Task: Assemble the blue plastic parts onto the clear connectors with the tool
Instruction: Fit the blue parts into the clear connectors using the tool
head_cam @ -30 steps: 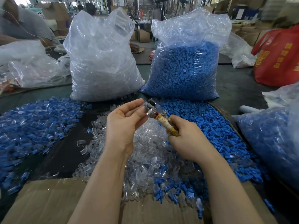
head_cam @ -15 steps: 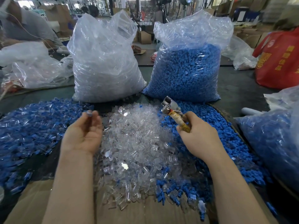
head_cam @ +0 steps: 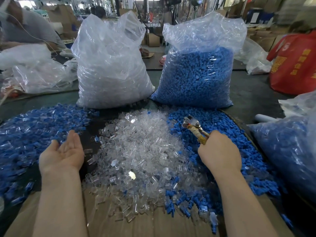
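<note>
Left hand [head_cam: 62,155] is now palm-up, fingers relaxed and released, empty, at the near edge of the finished pile [head_cam: 30,132] on the left. A second ago it was up at centre meeting the tool head with a piece pinched; half a second ago it was swinging left with a small piece at the fingertips. That piece is gone from the hand, so read: one assembled unit just dropped onto the left heap, cycle done, next pick due.

Right hand [head_cam: 220,153] has also pulled apart from the left, moved right, clenched around the wrapped handle of the tool [head_cam: 195,128]. Tool sits over the near-left edge of the loose blue parts [head_cam: 225,132], head above them, touching or not: cannot tell. Long axis runs diagonal, handle near-right in the fist, metal head pointing far-left and up. Whether anything sits in the head: cannot tell.

Clear connectors [head_cam: 138,151] heap in the centre between the hands, untouched. Clear-filled bag [head_cam: 111,65] and blue-filled bag [head_cam: 196,72] stand far behind.

Likely next: left hand reaches for a clear connector.
</note>
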{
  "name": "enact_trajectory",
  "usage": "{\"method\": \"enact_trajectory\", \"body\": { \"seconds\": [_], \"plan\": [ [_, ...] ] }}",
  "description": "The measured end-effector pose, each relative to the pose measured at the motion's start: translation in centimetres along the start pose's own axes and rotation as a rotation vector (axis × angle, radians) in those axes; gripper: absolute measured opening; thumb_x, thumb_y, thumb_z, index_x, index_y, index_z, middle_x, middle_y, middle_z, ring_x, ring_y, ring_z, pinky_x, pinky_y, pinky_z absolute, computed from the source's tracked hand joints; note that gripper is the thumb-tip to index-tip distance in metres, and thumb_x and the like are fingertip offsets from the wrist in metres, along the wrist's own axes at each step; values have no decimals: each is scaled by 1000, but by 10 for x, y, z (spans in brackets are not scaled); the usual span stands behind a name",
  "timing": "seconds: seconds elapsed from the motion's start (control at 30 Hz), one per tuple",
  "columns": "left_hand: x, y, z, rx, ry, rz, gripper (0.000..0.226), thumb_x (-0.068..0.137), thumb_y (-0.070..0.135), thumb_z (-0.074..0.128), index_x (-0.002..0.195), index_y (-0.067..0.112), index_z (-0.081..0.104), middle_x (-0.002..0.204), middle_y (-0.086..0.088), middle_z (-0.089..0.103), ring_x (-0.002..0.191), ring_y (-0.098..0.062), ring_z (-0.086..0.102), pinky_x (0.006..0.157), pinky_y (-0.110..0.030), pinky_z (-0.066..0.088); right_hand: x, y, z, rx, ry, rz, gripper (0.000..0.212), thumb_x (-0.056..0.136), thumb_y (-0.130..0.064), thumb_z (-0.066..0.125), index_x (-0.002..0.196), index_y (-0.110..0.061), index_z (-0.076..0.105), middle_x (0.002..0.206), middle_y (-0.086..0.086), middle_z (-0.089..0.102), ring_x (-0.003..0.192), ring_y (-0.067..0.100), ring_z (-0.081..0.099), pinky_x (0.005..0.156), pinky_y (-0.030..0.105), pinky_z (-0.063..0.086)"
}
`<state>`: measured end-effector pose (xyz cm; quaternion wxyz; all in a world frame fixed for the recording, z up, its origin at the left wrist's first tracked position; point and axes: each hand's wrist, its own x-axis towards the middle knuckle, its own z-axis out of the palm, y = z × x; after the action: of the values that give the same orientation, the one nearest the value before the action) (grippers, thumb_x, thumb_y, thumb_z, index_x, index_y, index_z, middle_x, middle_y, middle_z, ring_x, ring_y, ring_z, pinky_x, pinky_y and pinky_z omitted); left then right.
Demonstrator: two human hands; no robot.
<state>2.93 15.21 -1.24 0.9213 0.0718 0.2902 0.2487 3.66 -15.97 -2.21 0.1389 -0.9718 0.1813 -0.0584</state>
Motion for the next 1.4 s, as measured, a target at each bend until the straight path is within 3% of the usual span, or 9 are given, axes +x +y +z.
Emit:
{"method": "enact_trajectory", "body": {
  "seconds": [0.1,0.3,0.5,0.67,0.77,0.9,1.1,1.2,1.4],
  "plan": [
    [8,-3,0,335,-107,16,33,102,20,48,132,7,54,116,-5,68,114,-16,65,77,-26,56,-1,-1,3,-55,-2,6,30,92,-30,58,113,-10,50,106,11,55,67,26,48,52,31,32],
    [-30,-50,15,1489,-583,261,14,89,26,69,101,33,70,92,15,74,88,0,64,77,-22,46,-1,-2,5,-80,-8,-9,30,89,-31,62,111,-14,50,109,9,54,66,25,45,58,34,36],
    [-49,-95,11,2200,-802,403,42,88,37,70,127,29,60,140,0,43,100,-9,55,96,-31,49,1,-1,5,-97,-10,-36,16,91,-26,59,100,-15,51,91,5,48,58,20,41,57,33,36],
    [-56,-101,11,2137,-797,531,2,89,32,70,90,32,67,123,7,50,73,1,56,58,-12,38,1,0,4,-67,-4,-34,15,90,-24,58,89,-17,45,80,3,48,56,17,40,56,32,35],
    [-51,-99,10,2206,-884,510,19,93,29,64,112,31,67,124,7,48,80,2,50,66,-11,39,1,-1,5,-73,3,-35,16,89,-22,59,85,-16,45,71,1,44,54,16,40,52,31,33],
    [-52,-97,12,2199,-893,427,24,92,21,67,114,31,67,107,13,49,70,2,55,46,-9,40,1,0,5,-90,3,-48,18,89,-23,60,81,-17,44,70,1,46,55,16,43,48,30,30],
    [-50,-92,12,2098,-779,431,11,83,24,79,81,30,69,75,10,65,52,0,62,41,-9,40,3,2,7,-62,21,-64,16,90,-28,59,89,-18,46,82,2,50,63,22,47,58,32,37],
    [-49,-91,12,2049,-793,470,13,81,22,80,79,29,69,74,10,68,62,12,60,43,-5,39,3,1,6,-51,49,-72,17,89,-29,59,89,-17,46,77,1,48,60,21,46,52,31,32],
    [-54,-95,15,1711,-778,491,10,86,23,75,86,31,69,72,19,70,62,3,67,55,-12,48,7,-2,3,177,68,-66,16,90,-31,60,95,-21,48,70,-2,51,57,16,45,46,29,28]
  ]
}}
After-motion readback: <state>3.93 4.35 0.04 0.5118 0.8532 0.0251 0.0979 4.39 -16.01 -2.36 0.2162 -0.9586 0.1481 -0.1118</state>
